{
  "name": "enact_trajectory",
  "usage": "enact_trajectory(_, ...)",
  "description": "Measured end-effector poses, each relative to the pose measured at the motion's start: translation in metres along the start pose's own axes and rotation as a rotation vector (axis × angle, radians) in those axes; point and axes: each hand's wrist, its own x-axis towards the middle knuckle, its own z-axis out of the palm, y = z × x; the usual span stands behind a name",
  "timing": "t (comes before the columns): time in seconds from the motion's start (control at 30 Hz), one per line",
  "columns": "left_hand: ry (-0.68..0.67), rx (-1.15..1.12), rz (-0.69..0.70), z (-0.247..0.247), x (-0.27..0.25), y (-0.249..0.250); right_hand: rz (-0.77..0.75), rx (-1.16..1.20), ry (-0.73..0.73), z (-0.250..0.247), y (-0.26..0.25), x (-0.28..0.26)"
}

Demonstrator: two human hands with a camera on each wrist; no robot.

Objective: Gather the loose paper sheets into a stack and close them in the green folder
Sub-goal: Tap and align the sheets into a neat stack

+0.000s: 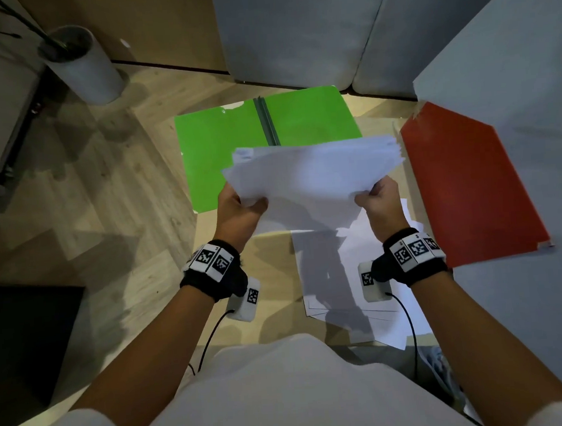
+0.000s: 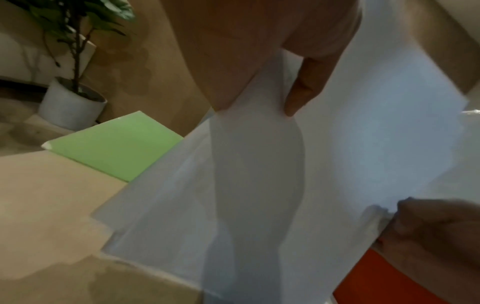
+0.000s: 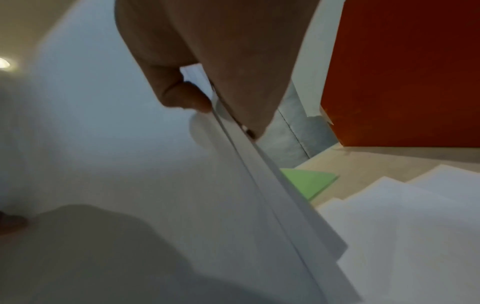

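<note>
- While the green folder (image 1: 223, 157) lies spread open and flat on the wooden floor (image 1: 107, 197), its grey spine (image 1: 267, 121) showing, nothing sits inside it.
- Held in the air above the folder's near edge, the paper stack (image 1: 313, 171) is white, blank and unevenly fanned.
- Left hand (image 1: 240, 212) pinches its left corner; right hand (image 1: 379, 200) pinches the right.
- More loose sheets (image 1: 342, 275) lie on the floor below, beside a red folder (image 1: 468, 181).
- Wristbands (image 1: 210, 260) carry black-and-white square markers; no readable writing.

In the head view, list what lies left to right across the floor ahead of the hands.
Plant pot → green folder → held paper stack → red folder.
</note>
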Motion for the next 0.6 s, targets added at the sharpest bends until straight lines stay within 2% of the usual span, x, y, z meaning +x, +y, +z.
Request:
enact_trajectory(0.1, -0.053, 0.038, -0.064, 0.000, 0.001, -0.008, 0.087, -0.060, -0.069, 0.005, 0.013, 0.001)
enact_trajectory(0.17, -0.075, 0.093, -0.099, 0.003, -0.001, -0.015, 0.087, -0.137, -0.087, 0.011, 0.020, -0.003)
enact_trajectory(0.37, -0.030, 0.065, -0.136, 0.006, 0.008, -0.018, 0.084, -0.068, 0.066, 0.014, 0.021, -0.001)
enact_trajectory(0.6, -0.066, 0.074, -0.195, 0.004, 0.002, -0.030, 0.138, -0.079, 0.046, 0.015, 0.033, -0.006)
